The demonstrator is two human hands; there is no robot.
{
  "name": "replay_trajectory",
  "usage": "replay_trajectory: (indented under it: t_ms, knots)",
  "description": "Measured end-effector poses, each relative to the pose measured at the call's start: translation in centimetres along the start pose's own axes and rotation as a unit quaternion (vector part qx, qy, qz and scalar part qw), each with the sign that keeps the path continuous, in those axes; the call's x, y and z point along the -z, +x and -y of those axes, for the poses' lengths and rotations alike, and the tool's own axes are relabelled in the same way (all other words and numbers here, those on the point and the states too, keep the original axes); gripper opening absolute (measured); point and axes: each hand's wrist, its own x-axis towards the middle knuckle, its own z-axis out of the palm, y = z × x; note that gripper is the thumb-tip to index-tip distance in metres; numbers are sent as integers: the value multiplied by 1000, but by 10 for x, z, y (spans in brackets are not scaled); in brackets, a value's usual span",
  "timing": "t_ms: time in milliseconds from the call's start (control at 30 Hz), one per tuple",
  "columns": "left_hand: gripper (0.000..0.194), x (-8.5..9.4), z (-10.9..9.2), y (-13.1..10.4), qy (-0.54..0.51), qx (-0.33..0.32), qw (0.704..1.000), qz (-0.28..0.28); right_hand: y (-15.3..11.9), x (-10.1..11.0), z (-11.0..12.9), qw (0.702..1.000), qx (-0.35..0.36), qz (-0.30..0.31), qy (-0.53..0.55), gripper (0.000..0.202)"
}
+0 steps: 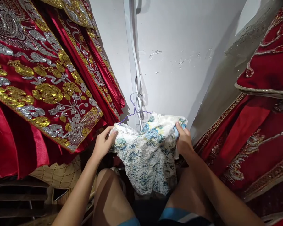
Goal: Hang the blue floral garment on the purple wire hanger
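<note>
A white garment with a blue, green and yellow floral print (pixel 151 157) hangs in front of me on a purple wire hanger (pixel 135 110). The hanger's hook is up against a white metal strip on the wall. My left hand (pixel 105 141) pinches the garment's left shoulder edge between thumb and fingers. At the opposite shoulder, my right hand (pixel 184 139) grips the fabric, its thumb on top. The neckline dips in a V between the two hands, and the lower part falls in creases above my knees.
Red garments with gold and silver sequin embroidery (pixel 49 91) hang close on the left. More red beaded garments (pixel 261 125) hang on the right. Ahead stands a white wall (pixel 179 47) with chipped paint and a vertical metal strip (pixel 132 47). Dark slats (pixel 16 197) lie at lower left.
</note>
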Motion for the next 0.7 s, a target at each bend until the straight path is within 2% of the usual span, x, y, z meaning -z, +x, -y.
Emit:
replay_trajectory:
  t_ms: [67,100,167,200,233,267,333,367,400,433,467,533,600,633,700]
  knots:
    - [43,-4,-10,9,-17,-16,1000,-10,13,-8,21,997,1,-46,57,61]
    - [41,-6,-14,13,-29,-24,999,-12,15,-11,34,997,9,-47,68,61]
    - [37,-11,-19,16,-48,-35,998,-17,3,-14,62,998,24,7,59,58]
    - [34,-14,-18,14,-51,-34,998,-28,-10,-14,75,997,17,59,47,56]
    - [34,-17,-17,12,-55,-23,997,-50,-27,-11,87,987,12,160,31,54]
    - [37,-19,-14,8,-60,0,995,-83,-45,-8,97,960,20,278,20,53]
    - [51,-23,-8,-2,-78,73,981,-161,-77,-1,110,842,53,537,-9,53]
    - [57,-24,-7,-6,-100,101,972,-187,-87,0,112,798,62,599,-24,52]
    - [63,-26,-8,-9,-132,115,965,-193,-92,0,110,773,68,629,-45,53]
    - [68,-27,-11,-11,-169,114,962,-180,-92,-3,106,778,70,620,-72,53]
    - [71,-30,-17,-12,-210,102,961,-149,-88,-7,98,806,74,578,-105,54]
    - [72,-36,-34,-12,-295,73,951,-63,-73,-20,74,866,94,455,-182,58]
    - [70,-46,-55,-13,-362,75,929,16,-59,-32,44,903,112,346,-230,58]
    - [69,-50,-63,-15,-399,79,912,50,-54,-36,28,912,102,323,-232,51]
    - [63,-57,-73,-23,-472,85,872,101,-52,-36,2,922,51,336,-185,43]
